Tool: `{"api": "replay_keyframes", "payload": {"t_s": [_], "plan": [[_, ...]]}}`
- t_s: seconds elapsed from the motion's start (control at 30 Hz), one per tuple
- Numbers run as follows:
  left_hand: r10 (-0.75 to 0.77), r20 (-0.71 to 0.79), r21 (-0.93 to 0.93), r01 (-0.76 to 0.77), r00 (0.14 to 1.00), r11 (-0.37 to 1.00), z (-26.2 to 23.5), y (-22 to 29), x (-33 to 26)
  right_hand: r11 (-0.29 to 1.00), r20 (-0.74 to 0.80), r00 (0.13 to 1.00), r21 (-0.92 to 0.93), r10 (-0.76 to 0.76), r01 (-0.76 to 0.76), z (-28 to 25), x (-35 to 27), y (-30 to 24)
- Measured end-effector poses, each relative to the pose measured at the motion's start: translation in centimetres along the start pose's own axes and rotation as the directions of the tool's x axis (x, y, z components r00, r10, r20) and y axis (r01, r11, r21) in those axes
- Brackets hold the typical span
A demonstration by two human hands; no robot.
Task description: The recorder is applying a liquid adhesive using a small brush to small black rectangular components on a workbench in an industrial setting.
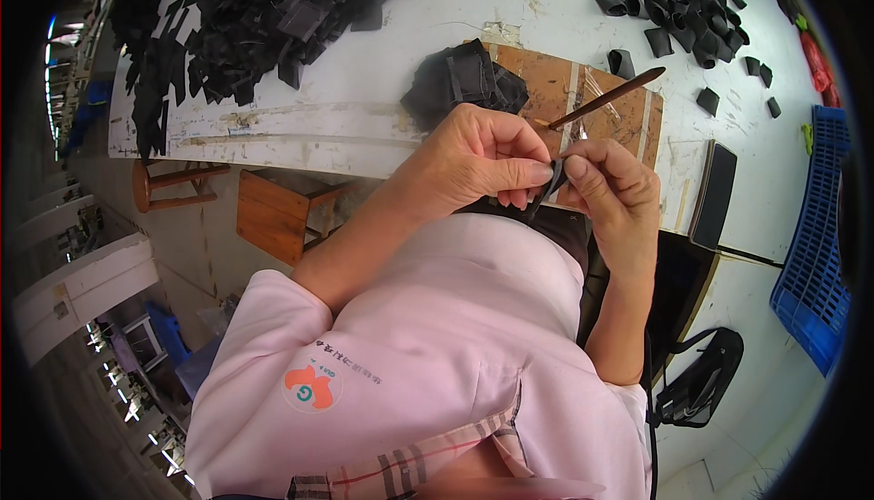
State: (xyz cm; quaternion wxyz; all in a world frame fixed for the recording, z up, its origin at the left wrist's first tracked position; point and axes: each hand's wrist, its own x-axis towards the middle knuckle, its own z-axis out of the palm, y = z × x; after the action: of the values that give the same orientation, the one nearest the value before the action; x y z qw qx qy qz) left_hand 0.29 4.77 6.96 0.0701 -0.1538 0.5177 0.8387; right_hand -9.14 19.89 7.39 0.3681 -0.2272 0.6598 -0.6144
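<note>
Both my hands meet above the table's near edge, over my lap. A small black fabric strip (547, 192), bent into a loop, is pinched between them. My left hand (482, 158) grips one side of it with thumb and forefinger. On the other side, the thumb and fingers of my right hand (614, 186) are closed on it. Just beyond the fingertips a thin brush (608, 99) with a dark wooden handle slants over a brown board (533, 67); whether it touches the board I cannot tell. A stack of black fabric pieces (460, 81) lies partly on the board's left side.
A big heap of flat black pieces (282, 17) covers the table's far left. Several looped black pieces (683, 4) are scattered at the far right. A blue plastic crate (810, 236) stands at the right, a black bag (706, 382) below it. Wooden stools (278, 213) stand left.
</note>
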Motion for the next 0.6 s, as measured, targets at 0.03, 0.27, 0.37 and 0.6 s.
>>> {"api": "replay_keyframes", "payload": {"t_s": [0.03,0.27,0.37,0.6], "plan": [[0.05,-0.09,0.061,-0.044,0.995,0.997,0.5,-0.1,-0.2,0.969,-0.16,0.974,-0.212,-0.159,0.123,0.8,-0.2,0.0],[0.51,-0.167,0.439,-0.399,0.844,0.805,3.1,-0.6,0.2,0.734,-0.197,0.81,-0.575,-0.552,0.361,1.9,-1.1,-0.5],[0.592,-0.149,0.586,-0.412,0.792,0.698,4.1,-0.4,0.4,0.614,-0.173,0.75,-0.702,-0.639,0.361,1.9,-1.0,-0.9],[0.237,-0.433,-0.002,-0.264,0.87,0.965,4.0,0.0,1.3,0.532,-0.203,0.768,-0.822,-0.607,0.203,2.0,-0.1,0.8]]}}
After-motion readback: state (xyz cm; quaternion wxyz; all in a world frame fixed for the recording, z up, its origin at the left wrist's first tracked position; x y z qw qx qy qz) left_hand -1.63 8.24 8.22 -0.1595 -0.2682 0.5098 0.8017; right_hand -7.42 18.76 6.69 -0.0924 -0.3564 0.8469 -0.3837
